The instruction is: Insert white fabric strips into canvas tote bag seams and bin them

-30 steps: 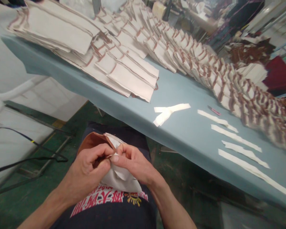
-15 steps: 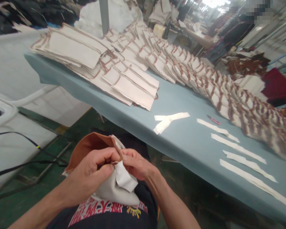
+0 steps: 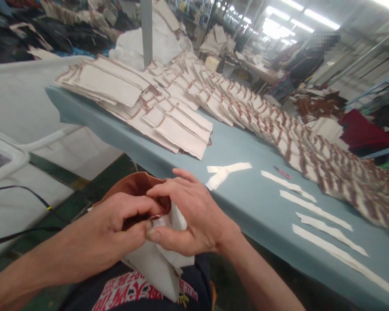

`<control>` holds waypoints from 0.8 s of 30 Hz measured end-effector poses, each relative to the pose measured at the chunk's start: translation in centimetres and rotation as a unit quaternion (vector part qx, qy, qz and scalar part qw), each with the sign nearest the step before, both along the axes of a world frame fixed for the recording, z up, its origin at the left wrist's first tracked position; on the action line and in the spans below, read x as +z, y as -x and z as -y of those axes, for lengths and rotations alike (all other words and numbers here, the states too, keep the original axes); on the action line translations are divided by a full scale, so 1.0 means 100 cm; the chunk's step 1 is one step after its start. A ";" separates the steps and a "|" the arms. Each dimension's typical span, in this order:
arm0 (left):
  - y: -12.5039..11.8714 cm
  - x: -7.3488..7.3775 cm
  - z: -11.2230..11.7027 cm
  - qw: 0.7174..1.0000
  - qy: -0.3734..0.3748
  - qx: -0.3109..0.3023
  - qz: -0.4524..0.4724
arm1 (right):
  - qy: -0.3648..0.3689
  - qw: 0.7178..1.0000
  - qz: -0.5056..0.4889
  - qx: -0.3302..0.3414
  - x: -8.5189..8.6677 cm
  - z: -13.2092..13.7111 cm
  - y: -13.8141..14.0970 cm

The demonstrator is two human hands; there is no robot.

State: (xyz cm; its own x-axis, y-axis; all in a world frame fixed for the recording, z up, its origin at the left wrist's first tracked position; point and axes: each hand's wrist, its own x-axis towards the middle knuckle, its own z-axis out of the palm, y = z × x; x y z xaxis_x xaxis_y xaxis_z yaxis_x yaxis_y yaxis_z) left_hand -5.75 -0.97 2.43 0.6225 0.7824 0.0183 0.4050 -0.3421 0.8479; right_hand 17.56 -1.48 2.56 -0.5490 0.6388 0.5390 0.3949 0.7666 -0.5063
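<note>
My left hand (image 3: 116,226) and my right hand (image 3: 189,216) meet over my lap, both pinching a folded fabric piece (image 3: 158,255). The piece is white below and brown on top (image 3: 134,183). My left thumb and forefinger are closed on its brown edge. My right thumb presses the white cloth from below, while the other right fingers are partly spread above it. The cloth hangs down over my dark printed shirt (image 3: 132,293).
A blue-grey table (image 3: 246,194) runs along my right. On it lie several white fabric strips (image 3: 314,209), a crossed pair of strips (image 3: 225,170), a small pink tool (image 3: 282,172), and long overlapping rows of finished white-and-brown pieces (image 3: 278,125). A black cable (image 3: 26,192) lies at left.
My view has tilted upward, showing more of the hall. My right hand has opened its upper fingers and slid over the cloth, and the brown flap has turned further over the white part.
</note>
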 end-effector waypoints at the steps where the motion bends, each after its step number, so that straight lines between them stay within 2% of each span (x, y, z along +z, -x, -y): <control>1: 0.002 -0.001 0.001 1.000 0.018 -0.002 0.008 | 0.011 0.999 0.036 0.002 0.001 -0.005 -0.001; 3: 0.004 -0.002 0.002 0.999 0.036 -0.002 0.020 | 0.035 0.994 0.103 0.007 0.003 -0.013 -0.004; 6: 0.004 -0.003 0.003 0.999 0.012 0.019 0.031 | 0.090 0.981 0.174 0.017 0.011 -0.015 -0.006; 10: 0.002 0.001 0.003 0.998 -0.034 0.025 0.046 | 0.162 0.966 0.201 0.009 0.021 -0.014 -0.002; 15: 0.004 0.004 -0.001 0.999 -0.014 -0.004 0.037 | 0.202 0.957 0.210 0.014 0.023 -0.014 0.001; 20: 0.004 -0.002 -0.002 0.990 -0.131 0.006 0.061 | 0.211 0.947 0.241 0.003 0.025 -0.012 0.003; 24: 0.006 -0.013 0.001 0.970 -0.241 0.021 0.035 | 0.211 0.945 0.251 0.000 0.028 -0.010 0.005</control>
